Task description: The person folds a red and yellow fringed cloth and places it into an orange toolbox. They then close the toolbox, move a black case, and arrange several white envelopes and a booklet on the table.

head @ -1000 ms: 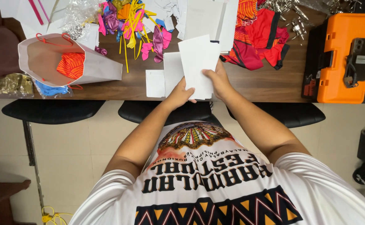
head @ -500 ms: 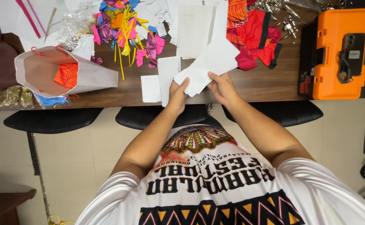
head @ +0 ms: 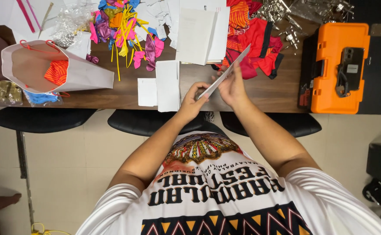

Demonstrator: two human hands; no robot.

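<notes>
My left hand (head: pixel 193 101) and my right hand (head: pixel 231 86) both grip a folded white paper sheet (head: pixel 230 68), held above the front edge of the brown table (head: pixel 277 89). The sheet is turned nearly edge-on, so it shows as a thin slanted strip running up to the right. Just left of my left hand lie two white paper pieces (head: pixel 167 85) flat on the table, a taller one and a small square one (head: pixel 147 92).
A white paper bag (head: pixel 75 75) with red handles and orange cloth inside lies at the left. Coloured balloons (head: pixel 127 30) and white sheets (head: pixel 197 32) fill the back. Red-orange cloth (head: pixel 260 43) lies behind my hands. An orange toolbox (head: pixel 336 65) with a phone stands right. Black stools (head: pixel 38 118) stand below.
The white sheet has tilted from flat and facing me to almost edge-on, and both hands have shifted slightly right while holding it.
</notes>
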